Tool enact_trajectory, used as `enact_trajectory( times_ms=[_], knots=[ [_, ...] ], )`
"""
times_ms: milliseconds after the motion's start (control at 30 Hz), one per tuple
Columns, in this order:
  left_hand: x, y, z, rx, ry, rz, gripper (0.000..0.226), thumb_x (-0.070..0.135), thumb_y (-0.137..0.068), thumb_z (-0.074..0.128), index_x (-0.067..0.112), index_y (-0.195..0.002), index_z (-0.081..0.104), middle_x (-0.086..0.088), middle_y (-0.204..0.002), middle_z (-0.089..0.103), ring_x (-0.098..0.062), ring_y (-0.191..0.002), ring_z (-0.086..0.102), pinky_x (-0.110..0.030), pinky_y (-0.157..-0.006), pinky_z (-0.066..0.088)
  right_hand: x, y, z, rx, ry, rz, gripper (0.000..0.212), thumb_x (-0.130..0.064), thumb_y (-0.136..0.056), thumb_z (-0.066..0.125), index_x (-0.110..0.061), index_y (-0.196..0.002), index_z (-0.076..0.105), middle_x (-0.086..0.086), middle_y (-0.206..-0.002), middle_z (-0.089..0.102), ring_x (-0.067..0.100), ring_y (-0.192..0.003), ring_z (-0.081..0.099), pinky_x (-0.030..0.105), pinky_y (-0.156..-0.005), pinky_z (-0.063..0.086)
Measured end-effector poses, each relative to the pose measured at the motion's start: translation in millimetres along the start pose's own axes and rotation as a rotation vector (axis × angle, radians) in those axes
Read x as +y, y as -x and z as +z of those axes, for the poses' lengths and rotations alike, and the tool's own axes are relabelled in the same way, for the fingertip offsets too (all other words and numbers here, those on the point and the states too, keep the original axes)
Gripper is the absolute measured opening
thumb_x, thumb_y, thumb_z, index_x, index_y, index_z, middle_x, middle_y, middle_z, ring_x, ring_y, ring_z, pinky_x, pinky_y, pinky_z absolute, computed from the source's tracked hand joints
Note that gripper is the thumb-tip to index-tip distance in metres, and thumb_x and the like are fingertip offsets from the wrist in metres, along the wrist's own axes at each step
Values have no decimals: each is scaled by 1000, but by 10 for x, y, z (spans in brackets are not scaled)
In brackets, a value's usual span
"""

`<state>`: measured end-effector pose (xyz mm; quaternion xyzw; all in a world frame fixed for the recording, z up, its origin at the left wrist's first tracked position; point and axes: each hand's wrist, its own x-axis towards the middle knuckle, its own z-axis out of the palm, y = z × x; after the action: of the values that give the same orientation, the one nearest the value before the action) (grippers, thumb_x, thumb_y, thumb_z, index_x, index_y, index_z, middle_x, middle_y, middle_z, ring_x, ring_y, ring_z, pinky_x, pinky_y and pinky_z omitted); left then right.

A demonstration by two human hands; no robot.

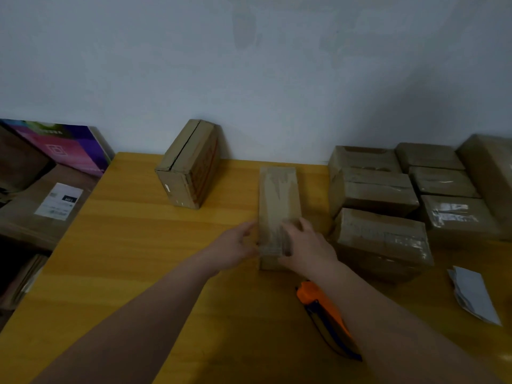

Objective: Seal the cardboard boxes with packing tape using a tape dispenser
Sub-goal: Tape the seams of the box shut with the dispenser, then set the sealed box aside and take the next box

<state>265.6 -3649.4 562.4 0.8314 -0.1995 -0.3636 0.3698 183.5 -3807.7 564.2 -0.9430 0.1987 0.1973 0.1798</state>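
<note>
The narrow box (278, 195) lay mid-counter (138, 245), its long axis running straight away from the person, with both hands at its near end. The right hand (307, 245) lay spread across the top, while the left hand (235, 248) touched the left side, its grip too blurred to tell. The tape dispenser (321, 309) sat nearer the person, under the right forearm, so that hand was closer.

The bench (138, 245) is yellow-orange with streaky wood grain. The middle box (278, 189) and the boxes at the right (379, 239) are dull brown. The tape dispenser (324, 311) is orange and dark blue. At the upper left, a carton (83, 151) shows purple, pink and green.
</note>
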Motion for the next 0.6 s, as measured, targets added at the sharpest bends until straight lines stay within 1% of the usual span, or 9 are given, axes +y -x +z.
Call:
enact_trajectory(
  times_ms=[100, 167, 233, 267, 300, 367, 433, 500, 600],
  knots=[
    [21, -198, 85, -8, -362, 119, 89, 26, -85, 72, 24, -153, 14, -2, -154, 30, -21, -135, 35, -24, -97, 35, 143, 11, -31, -7, 126, 43, 90, -36, -83, 72, -37, -150, 13, 7, -157, 9, 35, -136, 24, 45, -98, 43],
    [49, -327, 195, 1, -513, 151, 93, 27, -81, 75, 22, -153, 16, -3, -154, 28, -22, -136, 32, -28, -104, 32, 262, 32, -70, 65, 230, 53, 85, -26, -85, 69, -33, -151, 15, 9, -154, 15, 33, -135, 23, 38, -91, 44],
    [83, -448, 305, 28, -520, 162, 87, 28, -83, 73, 24, -151, 20, 0, -153, 29, -21, -135, 34, -32, -107, 36, 390, 49, -115, 202, 319, 57, 74, -16, -85, 65, -28, -146, 26, 9, -145, 28, 29, -128, 29, 32, -77, 41],
    [109, -511, 347, 44, -513, 175, 82, 28, -84, 72, 25, -150, 23, 1, -152, 30, -21, -133, 36, -33, -106, 37, 460, 55, -141, 246, 348, 79, 73, -15, -84, 66, -27, -145, 28, 9, -143, 29, 29, -126, 30, 31, -74, 40],
    [142, -579, 383, 60, -514, 191, 79, 26, -85, 70, 25, -150, 25, 1, -151, 32, -21, -132, 38, -34, -106, 38, 535, 61, -164, 262, 375, 116, 76, -16, -83, 67, -26, -146, 25, 10, -144, 26, 30, -126, 29, 31, -74, 42],
    [218, -726, 431, 91, -527, 227, 72, 25, -87, 68, 25, -148, 30, -1, -149, 36, -22, -131, 39, -35, -106, 38, 691, 68, -196, 250, 401, 215, 89, -22, -81, 70, -27, -149, 14, 13, -148, 16, 33, -129, 26, 33, -79, 47],
    [304, -866, 466, 119, -536, 253, 68, 25, -88, 67, 25, -147, 34, -2, -147, 40, -23, -130, 41, -36, -104, 38, 823, 54, -214, 247, 376, 267, 95, -22, -82, 71, -29, -151, 6, 15, -145, 17, 34, -128, 27, 36, -83, 50],
    [384, -983, 500, 136, -547, 262, 65, 26, -89, 65, 26, -147, 35, -2, -146, 41, -24, -127, 44, -37, -100, 41, 910, 21, -218, 268, 382, 230, 93, -19, -81, 70, -28, -150, 7, 14, -139, 23, 33, -124, 31, 34, -81, 50],
    [498, -1113, 554, 158, -552, 267, 61, 26, -92, 62, 26, -147, 35, -4, -143, 44, -25, -122, 47, -37, -97, 42, 1042, -34, -242, 284, 425, 125, 83, -18, -83, 67, -26, -146, 14, 10, -139, 23, 31, -123, 30, 31, -76, 48]
  ],
)
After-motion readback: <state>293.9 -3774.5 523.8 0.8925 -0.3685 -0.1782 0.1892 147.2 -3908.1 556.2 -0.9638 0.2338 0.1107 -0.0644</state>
